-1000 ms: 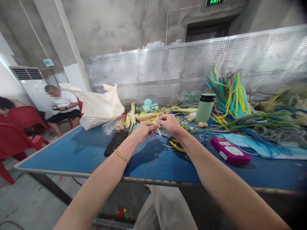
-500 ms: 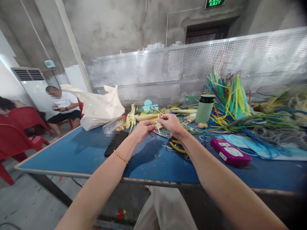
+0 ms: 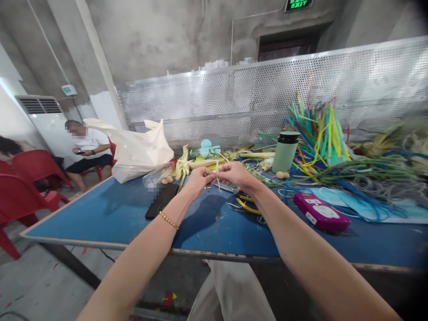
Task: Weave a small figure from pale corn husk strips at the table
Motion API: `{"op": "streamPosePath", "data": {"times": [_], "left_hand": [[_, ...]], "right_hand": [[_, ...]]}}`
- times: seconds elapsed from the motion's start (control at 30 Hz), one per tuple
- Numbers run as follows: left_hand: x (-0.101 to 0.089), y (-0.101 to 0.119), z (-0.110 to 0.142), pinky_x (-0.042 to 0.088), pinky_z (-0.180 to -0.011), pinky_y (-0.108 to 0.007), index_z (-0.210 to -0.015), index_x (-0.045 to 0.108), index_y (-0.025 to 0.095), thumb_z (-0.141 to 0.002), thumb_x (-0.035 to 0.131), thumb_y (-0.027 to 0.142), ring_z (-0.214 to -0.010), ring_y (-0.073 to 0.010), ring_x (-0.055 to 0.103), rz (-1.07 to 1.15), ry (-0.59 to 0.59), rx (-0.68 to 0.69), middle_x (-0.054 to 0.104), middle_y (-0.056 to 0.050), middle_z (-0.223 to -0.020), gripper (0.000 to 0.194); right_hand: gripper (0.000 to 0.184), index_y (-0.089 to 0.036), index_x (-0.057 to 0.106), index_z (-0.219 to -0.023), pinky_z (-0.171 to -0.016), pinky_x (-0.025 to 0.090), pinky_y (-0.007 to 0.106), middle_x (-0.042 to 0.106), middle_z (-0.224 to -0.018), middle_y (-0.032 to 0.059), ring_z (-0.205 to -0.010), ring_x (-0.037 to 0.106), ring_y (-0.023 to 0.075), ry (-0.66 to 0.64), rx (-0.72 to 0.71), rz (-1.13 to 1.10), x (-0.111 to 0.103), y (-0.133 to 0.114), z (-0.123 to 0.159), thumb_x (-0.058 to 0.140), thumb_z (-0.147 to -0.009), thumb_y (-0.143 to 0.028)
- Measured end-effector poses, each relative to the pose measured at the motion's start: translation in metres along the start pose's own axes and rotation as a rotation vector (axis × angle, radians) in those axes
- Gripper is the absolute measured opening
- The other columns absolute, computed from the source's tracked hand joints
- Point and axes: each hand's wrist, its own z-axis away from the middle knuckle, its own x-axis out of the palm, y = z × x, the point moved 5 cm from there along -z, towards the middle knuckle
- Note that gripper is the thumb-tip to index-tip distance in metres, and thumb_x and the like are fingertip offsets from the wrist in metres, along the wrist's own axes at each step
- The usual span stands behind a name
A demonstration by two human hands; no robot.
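Note:
Above the blue table, my left hand and my right hand meet, fingertips almost touching. Both are closed in a pinch on a thin pale strip that looks like dried plant leaf; its ends stick out above and below the fingers. A gold bead bracelet circles my left wrist. Below my right wrist lie pliers with yellow handles. Pale husk-like leaves and stalks lie just behind my hands. A flat black device rests left of my left forearm.
A cream plastic bag and a clear bottle stand at left. To the right are a green tumbler, a magenta box, blue masks and coloured strips. A perforated metal panel backs the table. A person sits far left.
My right hand has lowered slightly and come nearer my left hand. The pale strip now stands more upright between the fingers of both hands.

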Motion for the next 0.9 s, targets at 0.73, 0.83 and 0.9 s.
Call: {"op": "streamPosePath", "data": {"times": [0.73, 0.83, 0.9], "left_hand": [[0.005, 0.008, 0.002, 0.038, -0.056, -0.022, -0.068, 0.056, 0.014, -0.073, 0.077, 0.024, -0.054, -0.0087, 0.052, 0.108, -0.034, 0.006, 0.058, -0.001, -0.058, 0.024], [0.006, 0.009, 0.003, 0.038, -0.058, -0.022, -0.067, 0.055, 0.014, -0.073, 0.075, 0.02, -0.055, -0.0083, 0.052, 0.139, -0.029, -0.015, 0.058, -0.001, -0.058, 0.022], [0.007, 0.01, 0.004, 0.038, -0.058, -0.022, -0.066, 0.054, 0.013, -0.075, 0.072, 0.016, -0.054, -0.0081, 0.052, 0.156, -0.03, -0.027, 0.058, -0.001, -0.059, 0.02]], "right_hand": [[0.009, -0.017, 0.056, -0.055, -0.05, 0.043, 0.021, 0.062, -0.05, 0.001, -0.049, 0.054, 0.0102, 0.019, -0.046, -0.141, -0.002, -0.009, -0.001, 0.059, -0.064, -0.016], [0.009, -0.016, 0.057, -0.055, -0.05, 0.043, 0.022, 0.062, -0.05, 0.0011, -0.049, 0.054, 0.0101, 0.022, -0.035, -0.153, -0.003, -0.009, -0.001, 0.061, -0.064, -0.017], [0.01, -0.016, 0.058, -0.055, -0.05, 0.043, 0.022, 0.062, -0.05, 0.0013, -0.049, 0.053, 0.0101, 0.022, -0.038, -0.159, -0.003, -0.009, -0.001, 0.061, -0.064, -0.017]]}}
